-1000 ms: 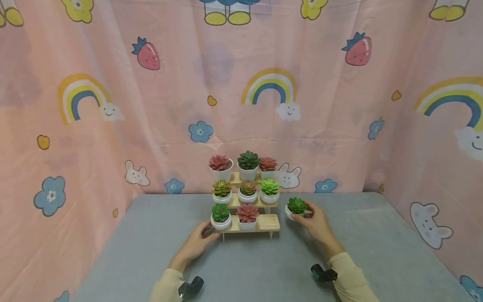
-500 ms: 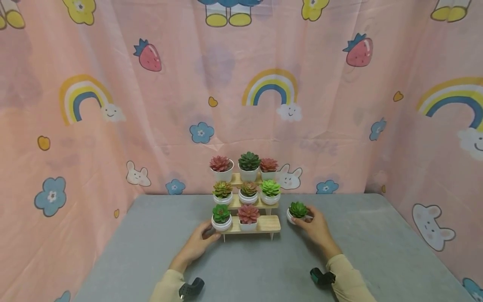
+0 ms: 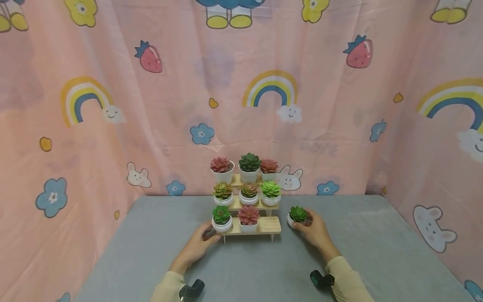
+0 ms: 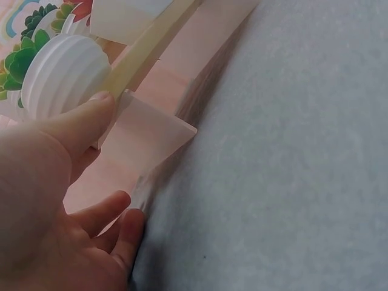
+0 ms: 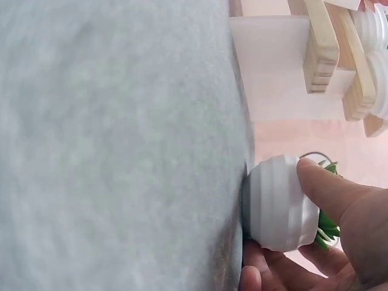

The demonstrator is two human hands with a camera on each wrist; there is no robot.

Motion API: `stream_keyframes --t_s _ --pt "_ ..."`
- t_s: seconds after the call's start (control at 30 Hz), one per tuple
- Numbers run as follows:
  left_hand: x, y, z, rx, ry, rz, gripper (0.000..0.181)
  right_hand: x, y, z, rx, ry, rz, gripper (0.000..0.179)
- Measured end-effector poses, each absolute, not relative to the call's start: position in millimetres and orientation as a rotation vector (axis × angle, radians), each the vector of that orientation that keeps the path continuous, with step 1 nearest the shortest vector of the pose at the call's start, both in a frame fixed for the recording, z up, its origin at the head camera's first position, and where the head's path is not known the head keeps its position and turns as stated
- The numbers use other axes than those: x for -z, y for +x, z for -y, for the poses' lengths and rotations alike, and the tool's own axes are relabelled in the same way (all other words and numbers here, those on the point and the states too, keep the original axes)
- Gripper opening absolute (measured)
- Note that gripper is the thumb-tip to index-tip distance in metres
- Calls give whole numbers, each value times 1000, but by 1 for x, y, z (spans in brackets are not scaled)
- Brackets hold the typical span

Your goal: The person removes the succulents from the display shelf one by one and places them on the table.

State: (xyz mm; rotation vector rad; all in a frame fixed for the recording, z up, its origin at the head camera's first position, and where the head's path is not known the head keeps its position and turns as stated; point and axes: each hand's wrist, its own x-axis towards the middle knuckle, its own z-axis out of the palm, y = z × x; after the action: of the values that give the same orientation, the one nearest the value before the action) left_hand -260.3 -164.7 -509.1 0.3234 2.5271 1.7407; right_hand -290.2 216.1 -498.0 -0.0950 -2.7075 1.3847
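A three-tier wooden stand [image 3: 269, 225] with white legs bears several small potted succulents. My left hand [image 3: 195, 244] holds the left end of its lowest tier. In the left wrist view, the thumb lies on the tier's edge by a ribbed white pot [image 4: 68, 76], and the other fingers curl below, near the table. That pot's green succulent [image 3: 221, 214] stands beside a red succulent [image 3: 248, 214] on this tier. To the right of the stand, my right hand [image 3: 316, 230] grips another green potted succulent [image 3: 298, 214], thumb and fingers around its white pot [image 5: 282, 203], whose base meets the table.
The grey table [image 3: 241, 268] spreads around the stand. Behind it hangs a pink patterned curtain [image 3: 241, 121]. Red and dark green succulents [image 3: 249, 162] fill the top tier; yellowish, brownish and bright green succulents [image 3: 271, 189] stand on the middle one.
My right hand has lowered its potted succulent slightly beside the stand. The left hand stays at the stand's left end. The head view has tilted up a little.
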Motion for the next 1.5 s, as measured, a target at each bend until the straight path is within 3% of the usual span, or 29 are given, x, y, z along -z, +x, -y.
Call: stream_keyframes --t_s 0.3,0.47,0.77,1.5 --pt "507 -262 163 -1706 342 -2524 57 497 -293 -226 -1314 -65 2776 73" --pt "507 -262 162 -1718 352 -2514 58 483 -287 -230 -1388 -42 2841 82" --pt "507 -261 162 -1729 342 -2511 57 455 -279 -230 -1310 -24 2858 82" --pt "507 -260 165 -1728 301 -2518 56 415 -252 -195 -1376 318 2647 55"
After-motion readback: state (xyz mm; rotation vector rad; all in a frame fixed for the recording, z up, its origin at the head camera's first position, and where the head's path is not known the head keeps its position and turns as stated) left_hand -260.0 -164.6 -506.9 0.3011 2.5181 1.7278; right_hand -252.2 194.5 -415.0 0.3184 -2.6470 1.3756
